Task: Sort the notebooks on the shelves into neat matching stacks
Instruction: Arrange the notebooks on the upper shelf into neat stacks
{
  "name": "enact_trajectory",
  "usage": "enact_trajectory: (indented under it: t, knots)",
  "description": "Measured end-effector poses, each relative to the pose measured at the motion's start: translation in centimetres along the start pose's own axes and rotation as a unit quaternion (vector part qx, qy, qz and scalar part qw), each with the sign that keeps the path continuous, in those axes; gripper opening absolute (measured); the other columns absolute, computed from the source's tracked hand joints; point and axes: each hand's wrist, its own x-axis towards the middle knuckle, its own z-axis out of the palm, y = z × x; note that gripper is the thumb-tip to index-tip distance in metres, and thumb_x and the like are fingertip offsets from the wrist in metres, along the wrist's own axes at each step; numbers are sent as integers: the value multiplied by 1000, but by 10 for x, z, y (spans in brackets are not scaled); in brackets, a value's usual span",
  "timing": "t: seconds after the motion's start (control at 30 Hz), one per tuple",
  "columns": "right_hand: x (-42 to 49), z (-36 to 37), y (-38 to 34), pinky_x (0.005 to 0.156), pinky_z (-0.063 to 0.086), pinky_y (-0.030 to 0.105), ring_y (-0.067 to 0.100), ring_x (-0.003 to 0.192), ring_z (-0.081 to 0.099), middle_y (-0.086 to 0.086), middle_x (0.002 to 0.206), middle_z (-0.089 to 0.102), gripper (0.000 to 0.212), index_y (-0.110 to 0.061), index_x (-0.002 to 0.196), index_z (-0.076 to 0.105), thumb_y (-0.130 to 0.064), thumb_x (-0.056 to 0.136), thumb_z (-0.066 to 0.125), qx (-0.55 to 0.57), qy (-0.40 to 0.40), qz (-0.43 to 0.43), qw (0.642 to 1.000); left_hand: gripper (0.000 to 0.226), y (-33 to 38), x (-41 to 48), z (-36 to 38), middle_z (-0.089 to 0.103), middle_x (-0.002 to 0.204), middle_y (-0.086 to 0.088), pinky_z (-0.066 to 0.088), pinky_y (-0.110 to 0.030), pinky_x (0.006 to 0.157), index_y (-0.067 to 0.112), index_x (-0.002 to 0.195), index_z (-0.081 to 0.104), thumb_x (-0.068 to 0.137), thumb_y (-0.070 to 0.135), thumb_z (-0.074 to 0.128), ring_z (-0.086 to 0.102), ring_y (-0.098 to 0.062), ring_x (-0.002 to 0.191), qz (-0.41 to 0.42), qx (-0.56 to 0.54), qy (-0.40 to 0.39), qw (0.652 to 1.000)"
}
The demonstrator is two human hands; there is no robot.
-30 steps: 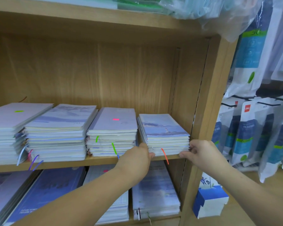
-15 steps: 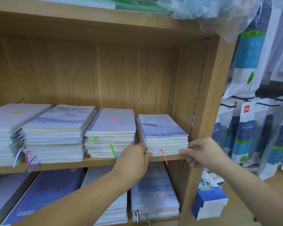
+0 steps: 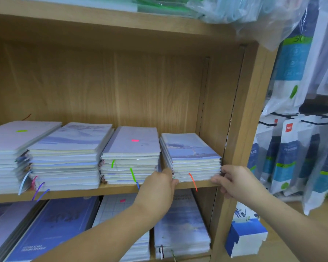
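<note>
Several stacks of notebooks lie on the middle shelf [image 3: 83, 191]. From the left: a pale stack with a green tag [image 3: 8, 148], a blue-white stack [image 3: 68, 154], a lilac stack with a pink tag [image 3: 131, 154], and a smaller stack with a blue landscape cover [image 3: 191, 154] against the right panel. My left hand [image 3: 159, 188] grips this rightmost stack at its front left corner, fingers slipped between it and the lilac stack. My right hand [image 3: 237, 182] pinches its front right bottom corner. An orange ribbon [image 3: 193, 184] hangs from its front.
The wooden side panel [image 3: 240, 129] stands close against the rightmost stack. More notebooks [image 3: 51, 224] lie on the shelf below. Hanging packets [image 3: 290, 154] fill the rack to the right, a blue-white box [image 3: 244, 237] sits on the floor, and plastic bags [image 3: 244, 12] overhang the top.
Both hands stay at the front corners of the rightmost stack. The right hand has shifted slightly lower at the corner; the stack has barely moved.
</note>
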Motion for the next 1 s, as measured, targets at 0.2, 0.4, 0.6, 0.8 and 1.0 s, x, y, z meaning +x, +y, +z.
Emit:
enact_trajectory:
  t: [0.2, 0.4, 0.6, 0.8, 1.0]
  knots:
    - [-8, -6, -6, 61, 60, 41, 15, 51, 67, 0, 58, 68, 32, -24, 70, 64, -46, 92, 71, -14, 14, 15, 1000, 22, -7, -4, -6, 67, 89, -9, 50, -40, 73, 17, 103, 54, 104, 39, 52, 62, -30, 86, 14, -61, -30, 998]
    - [-32, -17, -55, 54, 45, 26, 7, 68, 58, -11, 61, 60, 50, -28, 66, 61, -70, 91, 52, -254, 89, -30, 963, 9, -51, -46, -47, 62, 60, 5, 49, -34, 65, 26, 95, 58, 96, 33, 64, 57, -13, 61, 5, -152, 13, 988]
    - [-22, 51, -137, 62, 46, 33, 18, 67, 60, -4, 55, 53, 51, -22, 64, 57, -69, 84, 59, -66, -15, -85, 994, 11, -112, -65, -88, 65, 61, 2, 50, -36, 61, 18, 87, 63, 94, 27, 64, 62, -15, 56, -101, -113, 68, 986]
    - [-8, 82, -138, 49, 27, 29, 27, 69, 50, -4, 57, 44, 58, -17, 59, 48, -66, 85, 64, -70, -19, -48, 996, 19, -108, -63, -92, 72, 75, -20, 37, -21, 34, 8, 97, 56, 100, 28, 56, 68, -22, 45, -170, -227, -31, 959]
    - [-9, 93, -126, 60, 42, 35, 24, 72, 62, -2, 56, 53, 51, -18, 69, 55, -65, 86, 61, -58, 11, -79, 995, 11, -101, -83, -86, 73, 76, -20, 51, -26, 46, 29, 105, 61, 99, 22, 56, 66, -23, 45, -147, -302, -14, 942]
